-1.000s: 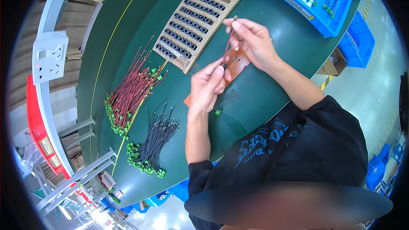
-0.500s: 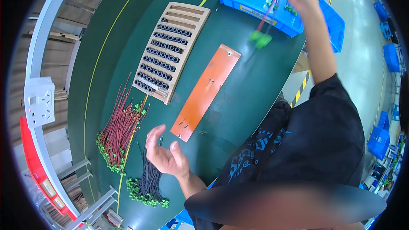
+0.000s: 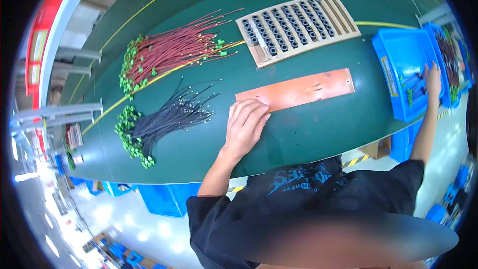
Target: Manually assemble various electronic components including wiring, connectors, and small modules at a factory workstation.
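My left hand [image 3: 246, 123] rests at the left end of an orange strip board [image 3: 294, 91]. Its fingers are curled together with the thumb close by; what lies between them, if anything, is hidden. My right hand [image 3: 433, 82] reaches over the right side of a blue bin [image 3: 387, 77], fingers apart. Beside it in the bin lie a few dark and red wires with green connectors [image 3: 412, 89]. Left of my left hand are a bundle of black wires [image 3: 172, 113] with green connectors and, farther back, a bundle of red wires [image 3: 174, 47], also with green connectors.
Behind the strip stands a wooden rack [image 3: 256, 62] with rows of black cylindrical pieces; its right-hand slots hold none. Another blue bin [image 3: 460, 69] with wires adjoins the first at the right. All this is on a green table [image 3: 318, 129] with yellow lines.
The view has turned. My right hand has brought the wires from above the table into the bin and let go. My left hand has come down onto the strip's end, its fingers closing.
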Tool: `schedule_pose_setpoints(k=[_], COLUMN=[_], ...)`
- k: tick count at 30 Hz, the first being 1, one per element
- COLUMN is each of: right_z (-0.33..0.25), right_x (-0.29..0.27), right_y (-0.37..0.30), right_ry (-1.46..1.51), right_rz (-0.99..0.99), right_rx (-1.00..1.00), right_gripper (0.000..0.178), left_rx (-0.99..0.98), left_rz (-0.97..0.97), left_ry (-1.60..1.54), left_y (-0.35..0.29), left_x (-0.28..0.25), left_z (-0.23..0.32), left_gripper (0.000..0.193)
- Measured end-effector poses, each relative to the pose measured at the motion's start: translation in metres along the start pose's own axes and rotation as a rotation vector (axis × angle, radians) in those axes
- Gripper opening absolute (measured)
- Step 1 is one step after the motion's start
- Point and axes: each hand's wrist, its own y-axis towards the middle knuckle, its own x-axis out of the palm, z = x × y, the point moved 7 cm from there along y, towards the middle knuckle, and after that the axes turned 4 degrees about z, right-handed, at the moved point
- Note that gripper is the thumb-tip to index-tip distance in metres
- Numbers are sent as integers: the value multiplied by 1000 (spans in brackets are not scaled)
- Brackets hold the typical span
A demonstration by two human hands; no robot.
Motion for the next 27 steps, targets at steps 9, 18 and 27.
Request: schedule_pose_setpoints(k=[9, 18, 27], right_z=[-365, -380, -390], right_x=[-170, -130, -115], right_y=[-84, -33, -39], right_ry=[721, 907, 995], right_rz=[48, -56, -31], right_rx=[-744, -615, -591], right_gripper=[18, 22, 19], left_rx=[139, -226, -71], left_rz=[103, -52, -115], left_ry=[368, 707, 530], left_y=[-4, -7, 58], left_x=[-33, -170, -114], left_z=[-12, -174, -197], left_gripper=[26, 13, 15])
